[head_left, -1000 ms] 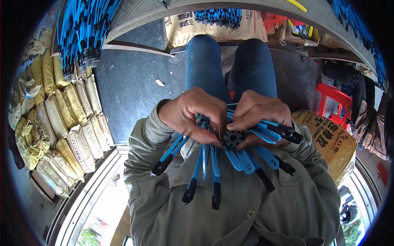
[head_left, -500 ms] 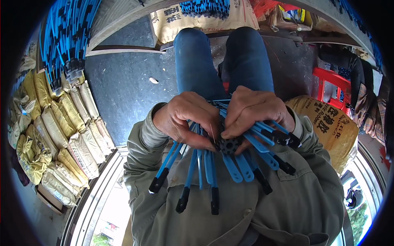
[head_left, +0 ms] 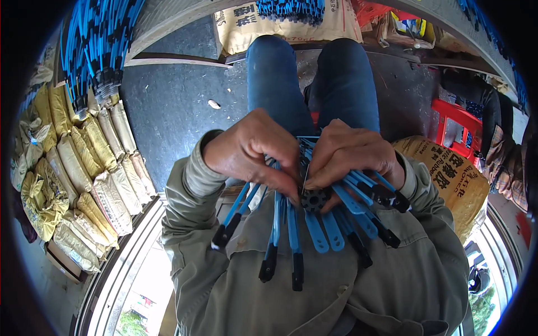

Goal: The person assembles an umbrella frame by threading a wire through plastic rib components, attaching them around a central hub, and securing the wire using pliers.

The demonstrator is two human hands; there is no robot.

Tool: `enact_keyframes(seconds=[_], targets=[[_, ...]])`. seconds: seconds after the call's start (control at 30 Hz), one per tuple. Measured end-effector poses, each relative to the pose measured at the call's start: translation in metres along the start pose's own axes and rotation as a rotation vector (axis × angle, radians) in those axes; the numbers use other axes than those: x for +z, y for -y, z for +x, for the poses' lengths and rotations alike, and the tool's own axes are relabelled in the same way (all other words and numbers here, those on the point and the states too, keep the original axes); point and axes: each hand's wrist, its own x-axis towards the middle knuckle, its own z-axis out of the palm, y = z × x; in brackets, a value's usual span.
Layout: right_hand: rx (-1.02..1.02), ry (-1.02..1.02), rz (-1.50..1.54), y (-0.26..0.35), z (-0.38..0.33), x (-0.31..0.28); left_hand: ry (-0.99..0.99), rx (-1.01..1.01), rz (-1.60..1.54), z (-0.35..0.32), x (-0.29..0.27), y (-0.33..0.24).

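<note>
Over my lap is a black notched hub point(head_left: 315, 199) with flat blue ribs point(head_left: 315, 232) fanned around it, like an umbrella frame. Several ribs end in black tips point(head_left: 297, 275); some show small holes. My right hand point(head_left: 353, 157) is closed round the hub's right side, thumb on its top edge. My left hand point(head_left: 255, 157) pinches at the hub's left edge. A thin wire point(head_left: 305, 175) stands between my hands, seemingly in the left fingertips; its lower end is hidden. Ribs on the far side are partly covered by my hands.
Bundles of blue, black-tipped ribs point(head_left: 101, 50) hang at the upper left, with more point(head_left: 291, 10) at the top. Stacked sacks point(head_left: 84, 173) line the left. To the right are a large tan sack point(head_left: 448, 173) and a red plastic stool point(head_left: 457, 126). A wooden edge point(head_left: 185, 25) curves across the far side.
My left hand has lifted and turned slightly at the wrist, and the wire has come closer to my right thumb. The left-side ribs have swung together. My right hand keeps its hold.
</note>
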Motion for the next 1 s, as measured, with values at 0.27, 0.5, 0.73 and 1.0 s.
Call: enact_keyframes(seconds=[0.27,0.5,0.73,1.0], targets=[[0.211,-0.141,0.285,0.008,0.006,-0.001,0.073,-0.106,-0.135,0.017,-0.019,0.019],[-0.012,0.002,-0.020,-0.002,0.023,-0.016,-0.483,-0.139,-0.023,0.011,-0.020,0.016],[0.178,-0.425,-0.179,-0.010,0.044,0.004,-1.268,0.493,0.436,-0.041,0.060,-0.002],[0.002,-0.464,-0.050,0.000,0.041,0.020,-1.168,-0.044,0.575,-0.007,0.088,-0.008]])
